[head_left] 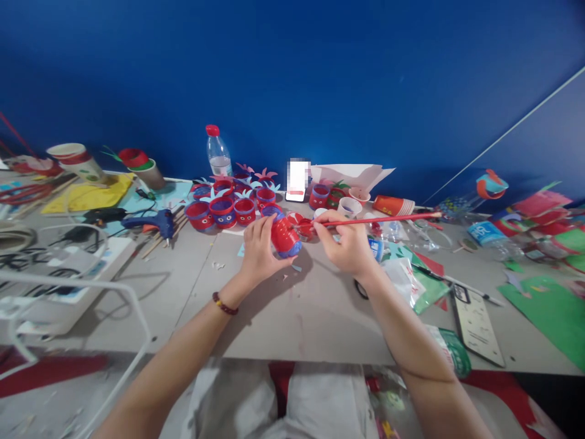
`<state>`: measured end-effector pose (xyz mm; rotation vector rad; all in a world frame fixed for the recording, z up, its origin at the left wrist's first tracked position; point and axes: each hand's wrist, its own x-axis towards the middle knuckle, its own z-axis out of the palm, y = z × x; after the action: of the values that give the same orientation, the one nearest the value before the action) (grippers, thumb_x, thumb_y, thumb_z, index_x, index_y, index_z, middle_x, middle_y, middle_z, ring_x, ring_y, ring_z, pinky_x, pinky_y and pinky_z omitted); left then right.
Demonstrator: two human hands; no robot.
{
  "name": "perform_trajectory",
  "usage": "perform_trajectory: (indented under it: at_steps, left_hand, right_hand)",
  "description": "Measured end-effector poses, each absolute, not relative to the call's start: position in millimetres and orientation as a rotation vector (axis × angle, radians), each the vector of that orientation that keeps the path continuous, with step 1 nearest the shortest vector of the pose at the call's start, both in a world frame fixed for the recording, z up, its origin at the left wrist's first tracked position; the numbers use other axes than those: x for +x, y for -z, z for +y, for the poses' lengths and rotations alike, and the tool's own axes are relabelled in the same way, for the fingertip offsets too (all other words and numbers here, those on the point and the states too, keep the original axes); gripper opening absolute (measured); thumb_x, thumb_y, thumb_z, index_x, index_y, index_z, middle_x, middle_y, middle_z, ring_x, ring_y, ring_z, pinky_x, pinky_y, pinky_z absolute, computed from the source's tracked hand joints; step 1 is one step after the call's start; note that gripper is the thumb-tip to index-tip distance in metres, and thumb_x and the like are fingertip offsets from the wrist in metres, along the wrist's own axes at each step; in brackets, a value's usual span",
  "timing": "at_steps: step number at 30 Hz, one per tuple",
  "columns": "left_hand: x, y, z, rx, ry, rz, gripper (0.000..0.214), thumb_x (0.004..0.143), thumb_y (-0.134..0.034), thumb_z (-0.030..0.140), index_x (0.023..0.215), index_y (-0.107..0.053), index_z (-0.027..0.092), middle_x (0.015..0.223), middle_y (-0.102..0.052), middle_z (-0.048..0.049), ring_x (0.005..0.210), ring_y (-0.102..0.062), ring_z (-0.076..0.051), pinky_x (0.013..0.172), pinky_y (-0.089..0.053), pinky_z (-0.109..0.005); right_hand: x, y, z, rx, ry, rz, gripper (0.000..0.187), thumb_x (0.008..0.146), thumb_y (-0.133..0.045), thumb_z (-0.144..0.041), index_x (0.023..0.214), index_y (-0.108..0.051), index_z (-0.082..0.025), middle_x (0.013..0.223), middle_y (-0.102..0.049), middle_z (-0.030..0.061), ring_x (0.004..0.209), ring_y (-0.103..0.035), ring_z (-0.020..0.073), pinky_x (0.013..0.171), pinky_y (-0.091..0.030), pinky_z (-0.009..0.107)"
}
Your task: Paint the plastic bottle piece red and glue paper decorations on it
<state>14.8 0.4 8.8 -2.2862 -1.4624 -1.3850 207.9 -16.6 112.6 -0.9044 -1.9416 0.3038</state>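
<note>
My left hand [261, 247] is wrapped round a small red and blue painted cup [285, 236], which lies tilted above the table. A long red paintbrush [384, 219] is pinched in my right hand [342, 244], its handle pointing right. The brush's left end is close to the cup's red side; whether it touches cannot be made out. Just behind the brush, a small container of red paint [305, 229] is partly hidden by my right fingers. Left of the held cup stand several red and blue cups [222, 211] with eyes and leaf-shaped paper tops.
A clear bottle [218, 155] stands behind the cups. A blue glue gun [155, 224] and a white power strip [98, 280] lie left. At right are stacked paper cups [393, 206], a phone [478, 323], green paper [548, 311] and plastic bottles. A lit phone [298, 180] leans at the wall.
</note>
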Motion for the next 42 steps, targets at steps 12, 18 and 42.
perform_trajectory:
  at_steps: [12,18,42]
  left_hand:
    - [13,-10,1,-2.304,1.426,-1.496,0.126,0.053,-0.088,0.050,0.152,-0.014,0.024,0.132,-0.046,-0.0178,0.122,-0.048,-0.038,0.103,-0.038,-0.055]
    - [14,-12,-1,-2.312,1.397,-1.430,0.125,0.055,-0.086,0.051,0.152,-0.012,0.023,0.131,-0.052,-0.0174,0.118,-0.051,-0.038,0.104,-0.035,-0.055]
    - [15,-13,-1,-2.455,1.325,-1.268,0.123,0.060,-0.085,0.042,0.153,-0.006,0.025,0.136,-0.050,-0.0170,0.118,-0.051,-0.036,0.101,-0.040,-0.052]
  right_hand:
    - [217,-107,-15,-0.969,-0.628,-1.787,0.012,0.091,-0.058,-0.027,0.086,-0.063,-0.018,0.083,-0.067,0.0051,0.072,-0.068,0.0178,0.065,-0.059,0.032]
    - [202,-96,-18,-0.928,-0.730,-1.839,0.012,0.091,-0.057,-0.027,0.086,-0.064,-0.018,0.085,-0.068,0.0053,0.075,-0.069,0.0171,0.067,-0.060,0.031]
    - [204,-91,-11,-0.927,-0.781,-1.742,0.013,0.092,-0.057,-0.031,0.088,-0.063,-0.020,0.087,-0.068,0.0058,0.075,-0.071,0.0199,0.070,-0.063,0.037]
